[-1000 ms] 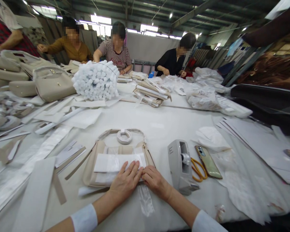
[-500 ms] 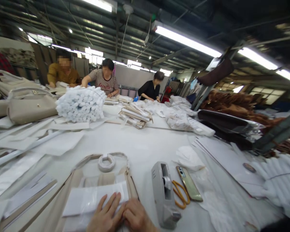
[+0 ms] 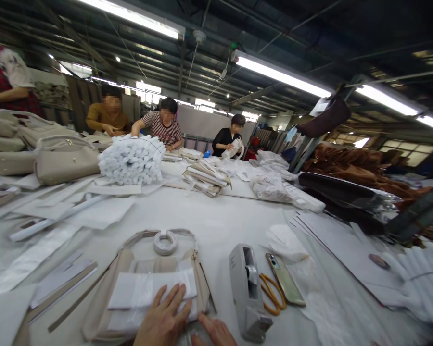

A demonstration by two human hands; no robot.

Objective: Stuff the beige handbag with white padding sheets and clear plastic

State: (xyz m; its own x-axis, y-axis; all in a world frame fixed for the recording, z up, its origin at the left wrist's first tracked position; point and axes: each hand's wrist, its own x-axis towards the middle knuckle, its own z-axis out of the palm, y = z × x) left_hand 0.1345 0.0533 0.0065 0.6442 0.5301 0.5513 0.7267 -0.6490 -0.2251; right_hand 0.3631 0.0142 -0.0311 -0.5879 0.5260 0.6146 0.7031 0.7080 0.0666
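On a white table (image 3: 209, 218), a beige handbag (image 3: 120, 264) lay flat directly before the wearer, a folded white sheet (image 3: 130, 292) on top and a wrapped ring (image 3: 165, 252) inside its handle loop. The left hand (image 3: 164, 315) rested palm down on the sheet, fingers slightly spread. The right hand (image 3: 216, 331) reached the bag's lower right corner, index finger extended; whether it pinched anything could not be told. Just right stood a grey tape dispenser (image 3: 240, 283), then orange-handled scissors (image 3: 273, 294) beside a phone (image 3: 286, 281).

Left hand (image 3: 165, 315) — palm down, right hand (image 3: 217, 331) — just beside
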